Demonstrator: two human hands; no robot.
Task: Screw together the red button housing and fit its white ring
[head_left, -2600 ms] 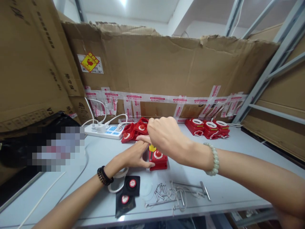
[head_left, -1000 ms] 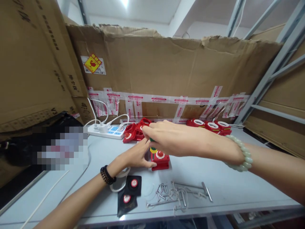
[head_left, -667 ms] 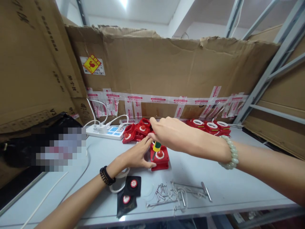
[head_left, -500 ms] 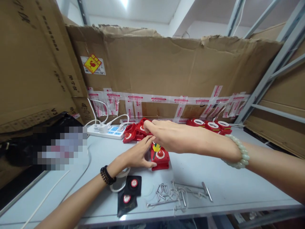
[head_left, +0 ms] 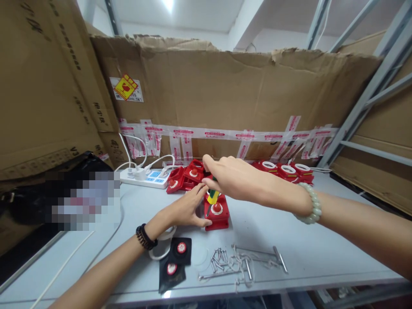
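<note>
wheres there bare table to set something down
The widest free patch of tabletop, partly under the right forearm, lies right of the red box, behind the metal rods. Crowded: around the left hand, black squares in front, power strip behind.

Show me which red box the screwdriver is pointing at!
The front red box: the screwdriver points down at its near-left corner, and the left hand is at its side. The other red boxes sit farther back.

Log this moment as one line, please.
right hand: holds screwdriver | tip: at red box | left hand: thumb against red box | nearer edge: loose screws
</note>
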